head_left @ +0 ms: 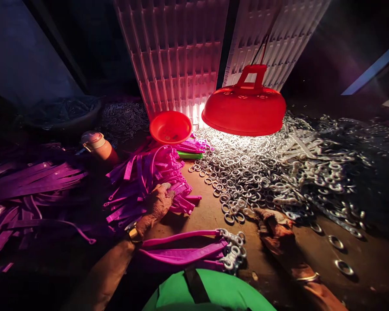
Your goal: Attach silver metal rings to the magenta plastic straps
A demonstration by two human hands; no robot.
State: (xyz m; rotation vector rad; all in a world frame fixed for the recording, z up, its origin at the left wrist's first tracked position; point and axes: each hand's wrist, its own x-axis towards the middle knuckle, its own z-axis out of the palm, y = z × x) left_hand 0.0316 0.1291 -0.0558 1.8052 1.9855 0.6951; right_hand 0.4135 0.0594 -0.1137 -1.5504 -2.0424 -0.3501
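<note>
Ring heap lit under red lamp; purple strap pile beside it. My left hand clenched on one strap; right hand at heap's edge, grip unclear. Pairing step, I judge: next needs one ring pinched free

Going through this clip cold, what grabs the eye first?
A glowing red lamp shade hangs at centre, lighting a wide heap of metal rings on the right. Left of it lies a pile of purple plastic straps, where the left hand rests, while the right hand reaches the rings' edge.
</note>
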